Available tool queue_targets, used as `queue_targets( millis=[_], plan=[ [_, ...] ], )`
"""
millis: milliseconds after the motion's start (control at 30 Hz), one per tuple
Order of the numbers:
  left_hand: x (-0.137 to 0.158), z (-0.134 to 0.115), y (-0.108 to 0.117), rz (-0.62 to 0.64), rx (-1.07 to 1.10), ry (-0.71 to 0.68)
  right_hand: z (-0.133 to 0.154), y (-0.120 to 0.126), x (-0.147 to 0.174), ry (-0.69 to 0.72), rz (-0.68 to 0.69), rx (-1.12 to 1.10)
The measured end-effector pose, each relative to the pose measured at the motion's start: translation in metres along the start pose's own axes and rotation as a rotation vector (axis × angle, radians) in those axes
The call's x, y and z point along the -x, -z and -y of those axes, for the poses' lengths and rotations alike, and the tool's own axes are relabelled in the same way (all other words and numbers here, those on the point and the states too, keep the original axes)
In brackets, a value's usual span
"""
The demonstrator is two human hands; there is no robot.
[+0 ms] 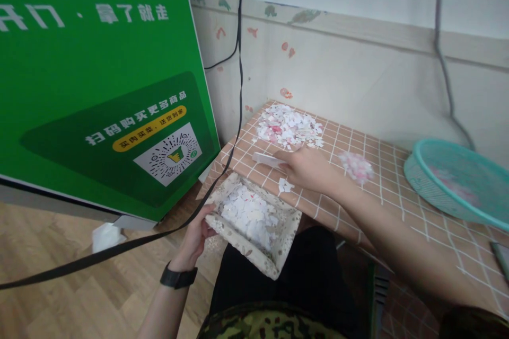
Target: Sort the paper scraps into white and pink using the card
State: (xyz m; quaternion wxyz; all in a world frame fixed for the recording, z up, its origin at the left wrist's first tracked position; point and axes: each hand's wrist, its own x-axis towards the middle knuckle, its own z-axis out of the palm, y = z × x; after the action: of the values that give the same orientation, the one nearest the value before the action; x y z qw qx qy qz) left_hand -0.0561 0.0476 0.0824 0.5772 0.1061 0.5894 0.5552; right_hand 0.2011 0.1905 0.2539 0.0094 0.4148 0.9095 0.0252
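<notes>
My left hand [198,233] grips the left rim of a patterned tray [242,257], its thumb over the edge. The tray is tilted beside the table edge and holds many white paper scraps [248,217]. Over the table, my right hand [304,167] pinches a flat white piece of card [267,160]. A few scraps [284,185] lie between that hand and the tray, near the edge. Beyond my right hand spreads a large heap of white and pink paper scraps [288,126]. A smaller pinkish heap [356,166] sits to its right.
The table [334,214] has a brown checked cover. A turquoise mesh basket [437,190] stands at its right, with a dark flat object [501,257] nearer me. A green cabinet [99,69] rises at the left. A black strap [240,63] hangs across the view.
</notes>
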Motion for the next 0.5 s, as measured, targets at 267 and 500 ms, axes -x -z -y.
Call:
queue_targets(
  millis=[267,500],
  plan=[
    [0.0,0.002,-0.002,0.065,0.031,0.01,-0.004,0.006,0.009,-0.091,-0.037,0.023],
    [0.002,0.001,-0.004,0.078,0.028,0.009,0.006,0.0,0.012,0.014,-0.003,0.033]
  ],
)
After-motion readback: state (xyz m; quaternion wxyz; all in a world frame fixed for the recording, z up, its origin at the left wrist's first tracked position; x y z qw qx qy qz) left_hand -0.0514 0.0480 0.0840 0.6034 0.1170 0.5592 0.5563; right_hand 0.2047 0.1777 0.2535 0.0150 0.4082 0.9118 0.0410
